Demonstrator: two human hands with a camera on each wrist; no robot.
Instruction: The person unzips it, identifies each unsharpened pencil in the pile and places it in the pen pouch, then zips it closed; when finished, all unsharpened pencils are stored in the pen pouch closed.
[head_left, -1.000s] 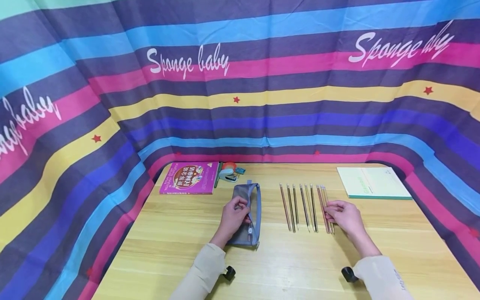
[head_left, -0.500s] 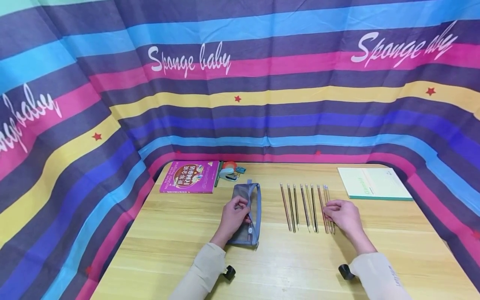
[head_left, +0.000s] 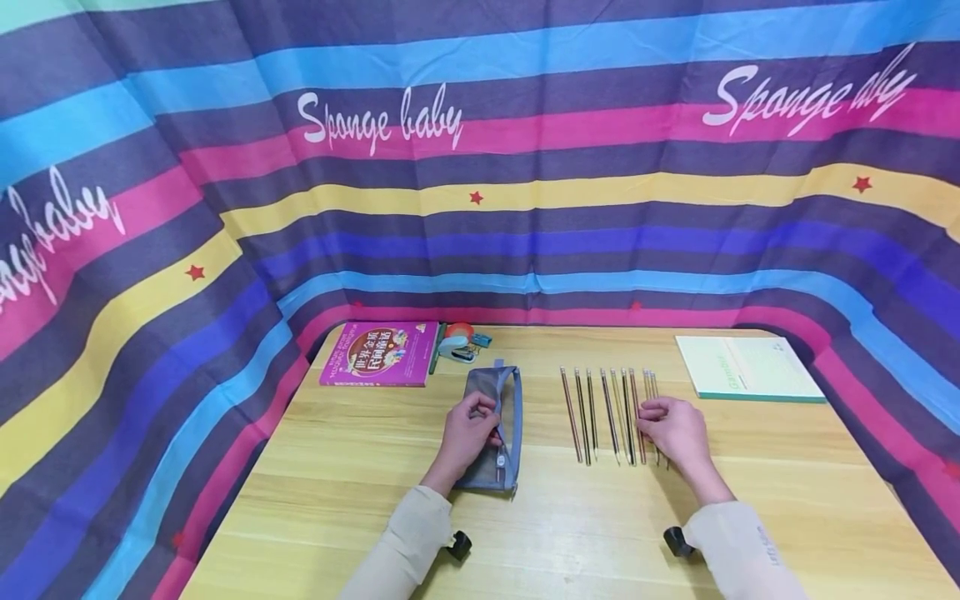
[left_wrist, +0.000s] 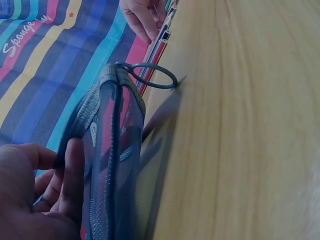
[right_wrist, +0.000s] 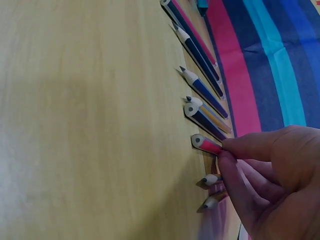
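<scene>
A grey-blue mesh zip pencil case (head_left: 512, 454) lies on the table with its zip side gaping. My left hand (head_left: 468, 433) pinches the case's edge between thumb and fingers; in the left wrist view the case stands beside the fingers (left_wrist: 75, 175), a ring pull (left_wrist: 155, 86) at its far end. To the right, several pencils (head_left: 587, 417) lie in a row, eraser ends away from me. My right hand (head_left: 677, 432) pinches a red pencil (right_wrist: 207, 145), close beside a dark blunt-ended pencil (right_wrist: 205, 121). Two sharpened pencils (right_wrist: 212, 179) lie partly beneath this hand.
A purple book (head_left: 382, 354) lies at the back left, with a light blue stapler (head_left: 456, 348) and a round orange-red item (head_left: 460, 330) next to it. At the back right is a pale green notebook (head_left: 750, 367). Striped cloth (head_left: 480, 250) encloses the table's back and sides.
My right hand has shifted left with the red pencil, bringing it close to the dark pencil and away from the two on its right. My left hand and the pencil case have stayed put.
</scene>
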